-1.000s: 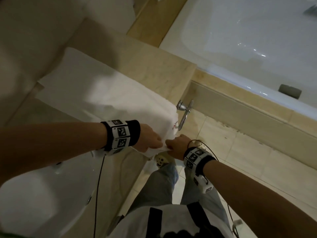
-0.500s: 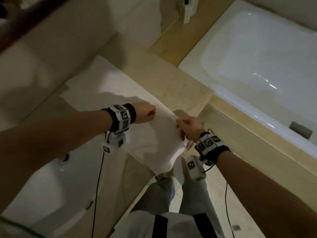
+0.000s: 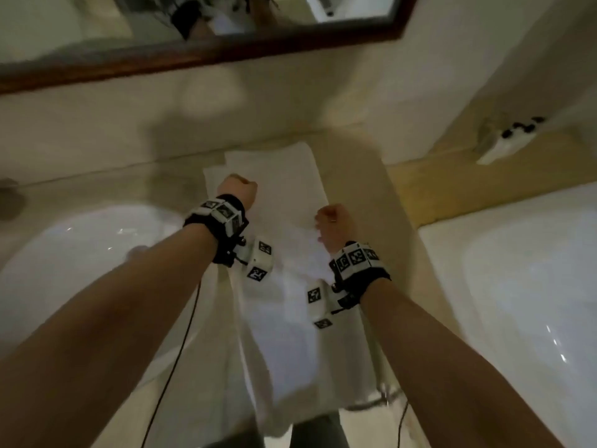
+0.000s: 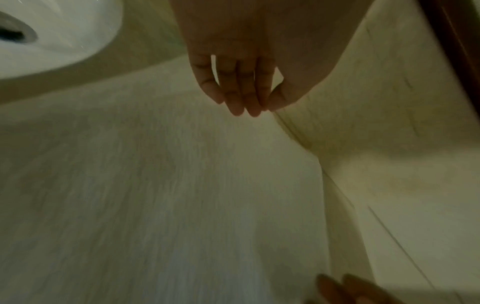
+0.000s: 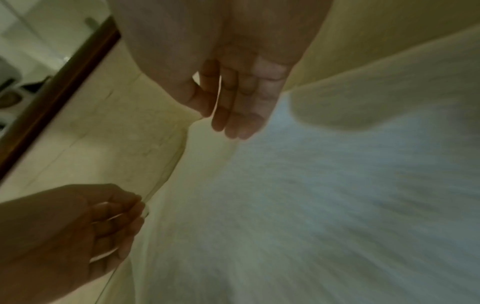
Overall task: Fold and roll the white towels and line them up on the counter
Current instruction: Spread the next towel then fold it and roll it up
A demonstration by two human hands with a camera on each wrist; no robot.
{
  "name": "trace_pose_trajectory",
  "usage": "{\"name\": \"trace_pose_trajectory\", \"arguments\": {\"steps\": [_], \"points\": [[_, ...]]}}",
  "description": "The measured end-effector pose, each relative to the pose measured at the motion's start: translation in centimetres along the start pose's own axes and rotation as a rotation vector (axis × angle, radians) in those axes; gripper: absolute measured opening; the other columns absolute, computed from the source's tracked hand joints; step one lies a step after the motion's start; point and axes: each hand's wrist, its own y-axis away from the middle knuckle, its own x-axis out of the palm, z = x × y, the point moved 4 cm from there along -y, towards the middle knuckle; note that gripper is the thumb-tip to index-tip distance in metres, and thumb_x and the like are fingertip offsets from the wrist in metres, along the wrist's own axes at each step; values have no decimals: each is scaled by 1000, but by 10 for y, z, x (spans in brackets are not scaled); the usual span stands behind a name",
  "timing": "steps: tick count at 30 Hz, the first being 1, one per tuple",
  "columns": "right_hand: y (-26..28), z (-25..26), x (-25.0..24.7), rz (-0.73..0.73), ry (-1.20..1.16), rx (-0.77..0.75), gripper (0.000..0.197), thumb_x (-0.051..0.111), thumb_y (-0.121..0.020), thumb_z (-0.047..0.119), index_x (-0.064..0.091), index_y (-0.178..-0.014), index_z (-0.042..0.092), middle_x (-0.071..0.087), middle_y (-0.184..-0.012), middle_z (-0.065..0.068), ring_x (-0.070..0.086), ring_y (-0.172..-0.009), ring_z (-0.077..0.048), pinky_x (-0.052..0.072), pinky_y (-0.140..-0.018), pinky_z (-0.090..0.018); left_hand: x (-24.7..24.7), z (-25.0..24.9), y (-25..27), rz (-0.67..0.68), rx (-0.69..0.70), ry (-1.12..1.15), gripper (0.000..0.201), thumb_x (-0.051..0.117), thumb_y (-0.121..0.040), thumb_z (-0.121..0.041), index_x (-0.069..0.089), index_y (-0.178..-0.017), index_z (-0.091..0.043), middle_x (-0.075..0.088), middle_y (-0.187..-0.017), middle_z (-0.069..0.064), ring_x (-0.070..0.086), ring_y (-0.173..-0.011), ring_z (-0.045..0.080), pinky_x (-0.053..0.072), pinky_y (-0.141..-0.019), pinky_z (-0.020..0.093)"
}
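Head view: the white towel (image 3: 284, 286) lies lengthwise on the table (image 3: 365, 189), its near end hanging over the front edge. Half a second ago both hands held the near edge low by the table front; now the left hand (image 3: 237, 189) and right hand (image 3: 332, 221) are carried to the towel's far part, each curled over a side edge of the cloth. Judgement: the near half is being brought over the far half, so the first fold is under way; rolling not yet begun. Containers: sink basin (image 3: 80, 253) to the left and bathtub (image 3: 517, 302) to the right; nothing visible in either.

Left wrist view: the left hand (image 4: 246, 82) has fingers (image 4: 233, 98) bunched against the thumb, pinching the towel (image 4: 155, 185) at its edge. Sink basin (image 4: 52, 30) at upper left shows a dark drain opening only.

Right wrist view: the right hand (image 5: 233, 92) points down with fingers (image 5: 233, 119) close together against the towel (image 5: 311, 205); thumb near the edge, the pinch itself blurred. Left hand (image 5: 78, 226) at lower left, gripping the same edge.
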Motion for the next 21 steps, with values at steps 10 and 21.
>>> {"name": "trace_pose_trajectory", "arguments": {"steps": [10, 21], "points": [[-124, 100, 57, 1, 717, -378, 44, 50, -93, 22, 40, -135, 13, 35, -143, -10, 37, -128, -32, 34, -104, -37, -40, 33, -48, -142, -225, -180, 65, 53, -93, -31, 26, -144, -1, 30, -149, 18, 35, -135, 33, 37, -108, 40], [-155, 80, 53, 193, 1061, -527, 41, 44, -95, 31, 42, -134, 18, 35, -139, -6, 35, -124, -29, 36, -99, -40, -32, 10, -60, -239, -37, 42, 21, 37, -100, -18, 46, -107, -1, 52, -87, 10, 51, -88, 27, 33, -72, 28]]}}
